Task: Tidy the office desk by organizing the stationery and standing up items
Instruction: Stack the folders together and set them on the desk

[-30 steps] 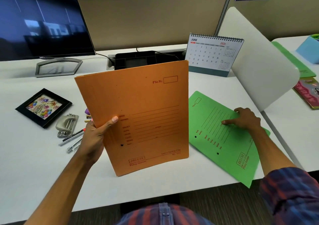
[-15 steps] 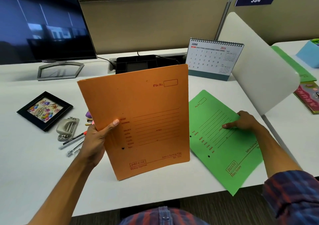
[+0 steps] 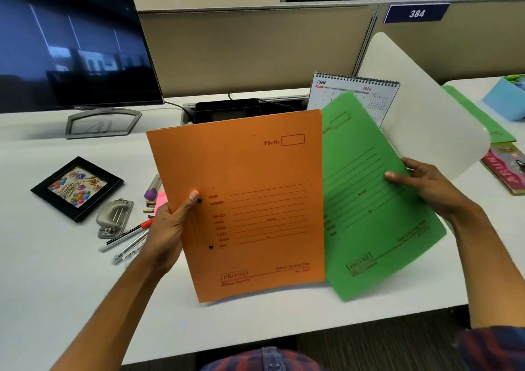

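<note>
Far left, a monitor (image 3: 68, 43) stands on the white desk (image 3: 42, 285). Nearer, a black photo frame (image 3: 76, 188) lies flat, with a metal hole punch (image 3: 115, 218) just beside it and several pens (image 3: 127, 238) scattered to its right. The left hand (image 3: 167, 228) reaches up from the near edge, forearm angled rightward; its thumb presses the front of the orange folder (image 3: 247, 205) and the fingers wrap behind the left edge, holding it nearly upright. The green folder (image 3: 369, 200) is raised and tilted, its left edge tucked behind the orange one. The right hand (image 3: 426, 191) pinches its right edge, thumb on the front, fingers behind. A desk calendar (image 3: 366, 92) stands behind, partly covered.
</note>
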A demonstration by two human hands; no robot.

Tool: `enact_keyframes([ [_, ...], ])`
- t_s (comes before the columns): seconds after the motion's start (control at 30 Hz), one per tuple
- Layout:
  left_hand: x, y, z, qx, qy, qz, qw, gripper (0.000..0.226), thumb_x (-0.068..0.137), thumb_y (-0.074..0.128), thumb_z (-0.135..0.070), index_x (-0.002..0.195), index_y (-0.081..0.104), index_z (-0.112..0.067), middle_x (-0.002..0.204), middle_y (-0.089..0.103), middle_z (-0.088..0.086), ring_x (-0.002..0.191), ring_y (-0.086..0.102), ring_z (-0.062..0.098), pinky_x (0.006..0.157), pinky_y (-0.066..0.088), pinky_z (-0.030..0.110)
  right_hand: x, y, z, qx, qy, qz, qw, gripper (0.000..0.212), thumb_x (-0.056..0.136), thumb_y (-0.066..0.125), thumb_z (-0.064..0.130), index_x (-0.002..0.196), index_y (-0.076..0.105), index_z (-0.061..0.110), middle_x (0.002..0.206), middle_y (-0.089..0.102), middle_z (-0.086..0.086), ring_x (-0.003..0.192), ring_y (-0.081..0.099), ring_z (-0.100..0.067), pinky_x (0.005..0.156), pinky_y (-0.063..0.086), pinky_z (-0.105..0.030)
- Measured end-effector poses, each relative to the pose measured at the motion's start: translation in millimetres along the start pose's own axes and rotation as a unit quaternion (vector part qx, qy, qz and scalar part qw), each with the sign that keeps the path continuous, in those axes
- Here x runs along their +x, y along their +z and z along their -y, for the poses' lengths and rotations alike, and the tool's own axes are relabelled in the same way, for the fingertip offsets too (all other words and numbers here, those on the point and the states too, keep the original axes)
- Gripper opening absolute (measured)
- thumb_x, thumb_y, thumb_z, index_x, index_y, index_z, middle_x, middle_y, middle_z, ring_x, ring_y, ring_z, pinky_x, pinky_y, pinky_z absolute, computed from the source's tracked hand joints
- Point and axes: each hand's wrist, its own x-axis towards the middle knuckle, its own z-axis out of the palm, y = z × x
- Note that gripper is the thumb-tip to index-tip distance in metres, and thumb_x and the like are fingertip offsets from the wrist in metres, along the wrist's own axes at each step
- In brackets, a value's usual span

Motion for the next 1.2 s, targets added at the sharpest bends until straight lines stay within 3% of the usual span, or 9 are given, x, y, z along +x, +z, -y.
enact_keyframes([
  [0.13, -1, 6, -7, -0.01, -0.002, 0.0, 1.0, 0.039, 0.082, 0.056, -0.045, 0.119, 0.054, -0.036, 0.119, 0.067, -0.006, 0.112, 0.062, 0.021, 0.099, 0.044, 0.058, -11, 16, 16, 0.065, -0.067, 0.002, 0.996, 0.071, 0.052, 0.086, 0.058, 0.112, 0.069, 0.024, 0.114, 0.071, -0.002, 0.101, 0.069, -0.02, 0.082, 0.058, -0.03],
  [0.37, 0, 16, -18, -0.017, 0.004, -0.001, 1.0, 0.032, 0.081, 0.056, -0.046, 0.112, 0.056, -0.036, 0.114, 0.07, -0.007, 0.105, 0.066, 0.019, 0.093, 0.048, 0.057, -19, 70, 27, 0.164, -0.097, 0.025, 0.981, 0.041, 0.073, 0.069, 0.033, 0.112, 0.067, 0.024, 0.114, 0.071, -0.004, 0.105, 0.067, -0.023, 0.079, 0.057, -0.029],
  [0.47, -2, 22, -22, -0.027, 0.02, -0.003, 0.999, 0.029, 0.08, 0.055, -0.043, 0.107, 0.057, -0.035, 0.1, 0.072, -0.016, 0.093, 0.068, 0.01, 0.085, 0.05, 0.046, -22, 92, 30, 0.18, -0.089, 0.024, 0.979, 0.042, 0.073, 0.066, 0.037, 0.113, 0.066, 0.025, 0.109, 0.073, -0.003, 0.098, 0.069, -0.021, 0.074, 0.058, -0.029],
  [0.6, 0, 23, -25, -0.053, 0.024, -0.013, 0.998, 0.036, 0.08, 0.057, -0.043, 0.114, 0.056, -0.033, 0.111, 0.07, -0.011, 0.101, 0.066, 0.012, 0.092, 0.049, 0.052, -26, 115, 33, 0.208, -0.087, 0.006, 0.974, 0.038, 0.072, 0.064, 0.044, 0.107, 0.069, 0.032, 0.106, 0.073, 0.0, 0.095, 0.07, -0.02, 0.074, 0.058, -0.031],
  [0.77, 3, 25, -28, -0.038, 0.059, -0.028, 0.997, 0.056, 0.084, 0.057, -0.043, 0.136, 0.048, -0.026, 0.123, 0.066, -0.005, 0.103, 0.067, 0.014, 0.09, 0.053, 0.049, -32, 135, 32, 0.213, -0.072, -0.014, 0.974, 0.035, 0.095, 0.037, 0.043, 0.111, 0.067, 0.034, 0.111, 0.072, 0.002, 0.104, 0.068, -0.022, 0.085, 0.056, -0.04],
  [0.87, 6, 28, -30, -0.019, 0.086, -0.047, 0.995, 0.06, 0.083, 0.06, -0.043, 0.137, 0.045, -0.025, 0.123, 0.065, -0.005, 0.1, 0.068, 0.012, 0.086, 0.056, 0.045, -38, 145, 36, 0.202, -0.088, -0.009, 0.975, 0.051, 0.102, 0.022, 0.045, 0.098, 0.073, 0.042, 0.102, 0.074, 0.009, 0.099, 0.07, -0.015, 0.077, 0.057, -0.031],
  [0.97, 8, 31, -32, -0.001, 0.093, -0.063, 0.994, 0.059, 0.084, 0.061, -0.043, 0.136, 0.043, -0.023, 0.122, 0.064, -0.005, 0.102, 0.066, 0.015, 0.088, 0.054, 0.048, -40, 155, 37, 0.138, -0.136, -0.018, 0.981, 0.03, 0.094, 0.047, 0.047, 0.115, 0.062, 0.031, 0.108, 0.072, 0.01, 0.099, 0.069, -0.013, 0.068, 0.056, -0.019],
  [1.0, 9, 32, -32, 0.002, 0.096, -0.064, 0.993, 0.056, 0.086, 0.06, -0.042, 0.136, 0.043, -0.022, 0.121, 0.065, -0.005, 0.102, 0.067, 0.015, 0.087, 0.054, 0.047, -39, 157, 34, 0.122, -0.144, -0.026, 0.982, 0.036, 0.085, 0.057, 0.045, 0.118, 0.059, 0.03, 0.109, 0.071, 0.011, 0.099, 0.068, -0.013, 0.068, 0.055, -0.019],
  [1.2, 12, 29, -33, 0.022, 0.121, -0.042, 0.992, 0.043, 0.094, 0.056, -0.037, 0.134, 0.05, -0.021, 0.119, 0.068, -0.002, 0.1, 0.068, 0.014, 0.081, 0.057, 0.035, -35, 164, 25, 0.107, -0.143, -0.049, 0.983, 0.033, 0.079, 0.071, 0.042, 0.108, 0.057, 0.037, 0.106, 0.066, 0.02, 0.092, 0.067, -0.009, 0.07, 0.053, -0.017],
])
